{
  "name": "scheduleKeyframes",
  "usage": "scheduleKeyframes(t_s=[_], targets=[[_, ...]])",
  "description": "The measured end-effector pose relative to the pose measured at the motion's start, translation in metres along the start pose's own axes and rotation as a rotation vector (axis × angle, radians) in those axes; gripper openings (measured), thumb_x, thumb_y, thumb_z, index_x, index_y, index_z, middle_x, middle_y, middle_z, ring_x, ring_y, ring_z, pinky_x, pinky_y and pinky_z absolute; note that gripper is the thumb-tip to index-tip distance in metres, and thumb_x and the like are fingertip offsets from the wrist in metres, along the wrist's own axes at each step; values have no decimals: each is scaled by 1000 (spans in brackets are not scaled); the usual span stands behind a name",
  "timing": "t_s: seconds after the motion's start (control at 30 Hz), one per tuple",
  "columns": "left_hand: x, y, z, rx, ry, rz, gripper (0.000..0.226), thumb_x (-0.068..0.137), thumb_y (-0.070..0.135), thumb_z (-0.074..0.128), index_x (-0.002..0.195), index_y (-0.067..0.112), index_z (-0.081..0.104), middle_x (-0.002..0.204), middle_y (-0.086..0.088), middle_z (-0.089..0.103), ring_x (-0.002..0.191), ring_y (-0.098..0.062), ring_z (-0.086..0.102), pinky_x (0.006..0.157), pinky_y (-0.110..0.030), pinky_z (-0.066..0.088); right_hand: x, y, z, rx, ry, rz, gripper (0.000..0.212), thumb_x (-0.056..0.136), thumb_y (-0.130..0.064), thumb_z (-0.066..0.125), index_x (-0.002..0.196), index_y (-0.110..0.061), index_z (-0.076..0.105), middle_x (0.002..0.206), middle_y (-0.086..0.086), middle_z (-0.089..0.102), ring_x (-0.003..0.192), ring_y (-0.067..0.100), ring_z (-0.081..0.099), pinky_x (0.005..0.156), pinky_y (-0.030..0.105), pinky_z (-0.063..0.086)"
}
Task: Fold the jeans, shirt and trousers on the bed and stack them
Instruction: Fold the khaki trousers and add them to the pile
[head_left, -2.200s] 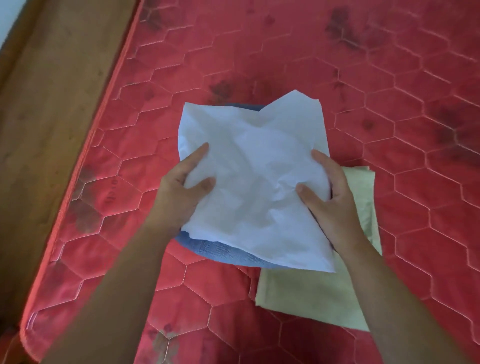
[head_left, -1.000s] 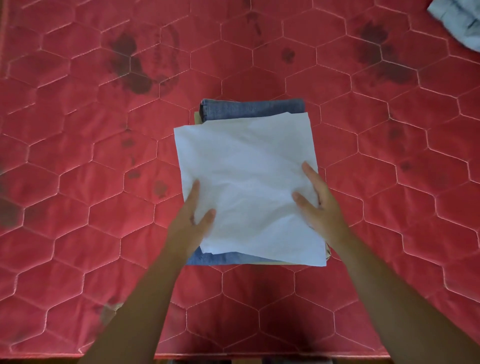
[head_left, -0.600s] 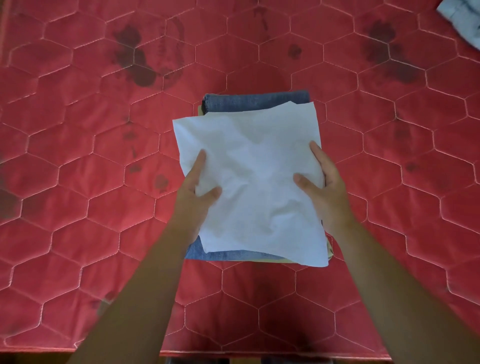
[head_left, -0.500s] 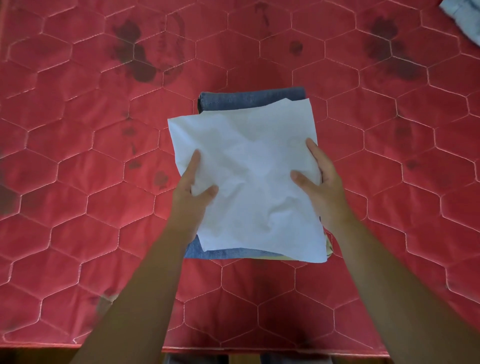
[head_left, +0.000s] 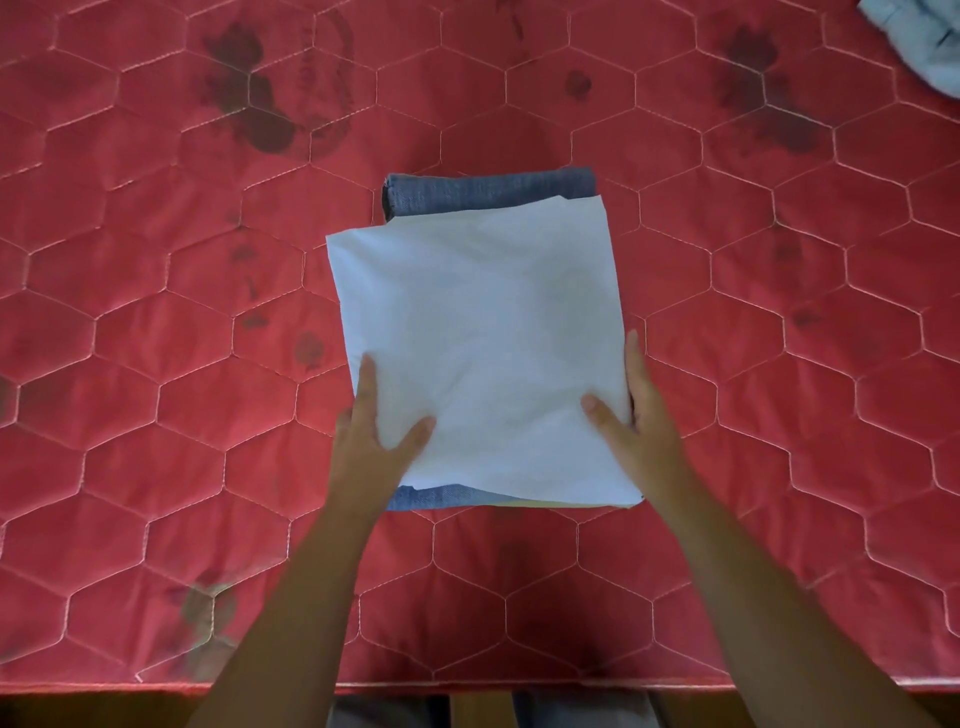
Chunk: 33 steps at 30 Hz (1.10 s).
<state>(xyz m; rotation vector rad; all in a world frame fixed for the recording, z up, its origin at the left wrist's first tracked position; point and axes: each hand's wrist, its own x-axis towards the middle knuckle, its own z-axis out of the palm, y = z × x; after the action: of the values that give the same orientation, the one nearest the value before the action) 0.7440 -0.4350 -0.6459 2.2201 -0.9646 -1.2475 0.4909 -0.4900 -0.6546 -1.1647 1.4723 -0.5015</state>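
A: Surface?
B: Red quilted bed (head_left: 156, 415), stained; pale cloth (head_left: 919, 41) at the far right corner.
A: Grips?
B: Left grip (head_left: 371, 444), right grip (head_left: 644, 436): spread wide, thumbs on shirt (head_left: 478, 338), fingers straight along its sides. Shirt over jeans (head_left: 488, 189), mid-bed.

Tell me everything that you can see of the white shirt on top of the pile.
The white shirt is folded to a rough square of thin, lightly creased cloth. It lies flat, slightly turned, on the folded jeans, which show past its far and near edges. The left hand and right hand flank its near sides, thumbs resting on top.
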Motion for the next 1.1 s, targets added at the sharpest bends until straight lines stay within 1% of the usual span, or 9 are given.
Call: scheduleKeyframes(t_s=[0.1,0.27,0.33,0.47,0.6,0.73,0.9,1.0,1.1], targets=[[1,-2,-6,24,-86,38,100,61,66,59,136,58,-6,140,13,34,121,-15,42,100,-38,39,-3,6,-7,-82,-49,3,79,78,-60,55,143,-47,12,136,-7,45,125,12,46,103,41,40],[7,-5,-9,-88,-163,55,92,82,35,66,137,54,-5,133,36,25,110,-2,45,85,-14,38,1,-6,3,61,-4,-10,76,82,-38,63,145,-37,19,144,-18,38,125,-3,42,97,7,39],[9,-7,-9,-190,-178,60,89,83,31,66,135,57,0,135,39,25,115,1,45,85,-8,39,4,-11,11,97,50,-13,73,81,-32,64,143,-36,25,140,-14,44,122,1,47,96,11,42],[13,-13,-18,-269,-158,103,83,84,26,66,140,49,10,149,25,22,133,2,29,110,-28,29,5,-25,27,184,113,-8,63,86,-9,61,141,-23,32,129,-4,55,109,2,57,86,13,49],[27,-26,-55,-210,-127,129,80,84,29,65,140,50,12,144,33,18,133,7,24,108,-21,25,4,-39,63,144,137,-15,64,82,-18,67,138,-25,36,119,-16,56,98,-11,57,78,6,47],[47,-46,-119,-128,-66,105,78,84,31,66,140,50,15,136,34,27,124,2,35,103,-24,31,15,-60,123,149,91,-12,62,83,-15,67,136,-24,38,117,-19,56,97,-18,54,76,2,43],[66,-74,-179,-33,47,35,72,87,28,61,143,42,17,132,25,34,118,-3,41,92,-21,33,28,-78,187,181,-56,-28,70,79,-21,69,139,-31,34,129,-19,52,112,-8,51,91,13,45],[67,-81,-185,44,77,8,75,82,48,60,143,43,17,131,23,37,116,-6,42,91,-25,34,29,-79,196,207,-85,-28,71,77,-28,68,139,-33,34,131,-16,53,116,1,53,97,29,47],[59,-75,-172,189,233,4,78,72,58,50,143,39,23,129,-2,44,117,-22,41,98,-37,34,27,-77,187,220,-160,-64,70,79,-27,69,140,-31,34,136,-13,49,123,6,49,100,35,45]])
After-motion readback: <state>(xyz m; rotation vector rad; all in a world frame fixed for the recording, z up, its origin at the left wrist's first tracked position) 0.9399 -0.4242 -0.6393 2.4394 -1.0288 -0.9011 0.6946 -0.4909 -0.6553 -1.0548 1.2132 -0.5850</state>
